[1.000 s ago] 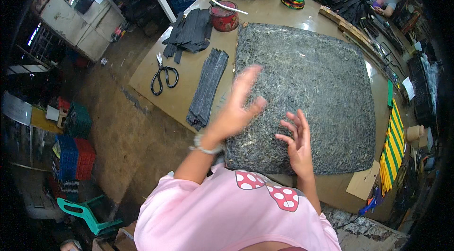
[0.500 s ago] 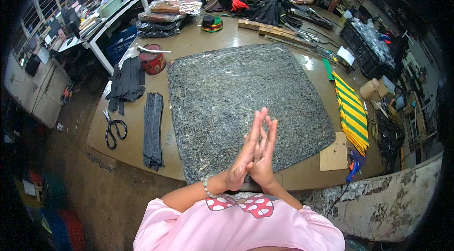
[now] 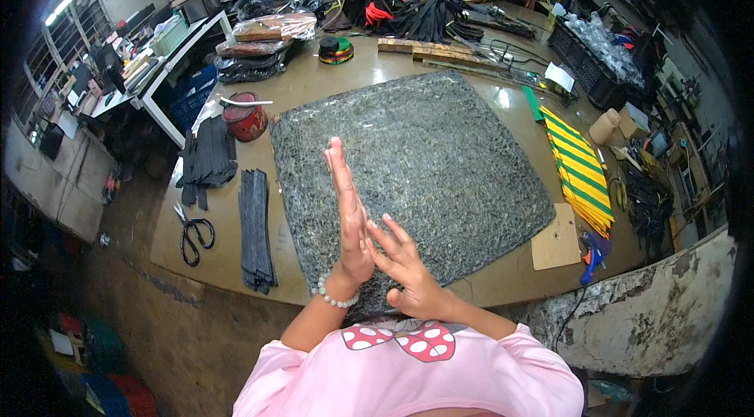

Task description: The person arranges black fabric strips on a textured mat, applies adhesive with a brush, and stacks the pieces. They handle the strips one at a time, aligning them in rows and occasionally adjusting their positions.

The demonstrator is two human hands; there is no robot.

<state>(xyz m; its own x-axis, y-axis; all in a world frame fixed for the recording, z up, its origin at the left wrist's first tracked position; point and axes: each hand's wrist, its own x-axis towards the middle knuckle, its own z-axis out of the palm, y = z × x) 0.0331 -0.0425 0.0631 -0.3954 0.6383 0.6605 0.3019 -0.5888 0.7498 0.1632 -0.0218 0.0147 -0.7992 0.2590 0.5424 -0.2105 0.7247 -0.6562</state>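
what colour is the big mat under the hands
Speckled dark grey-green mat, best seen in the head view.

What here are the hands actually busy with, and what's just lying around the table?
In hand:
left hand and right hand, pressed together above the speckled grey mat

Lying about:
black scissors
dark strips
red tin
striped yellow-green cloth
blue glue gun
cardboard piece

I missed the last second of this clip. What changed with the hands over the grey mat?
Both hands lifted off the speckled grey mat and met; now the left hand stands upright with the right hand touching its heel. Neither holds anything. The mat, scissors and dark strips lie as before.
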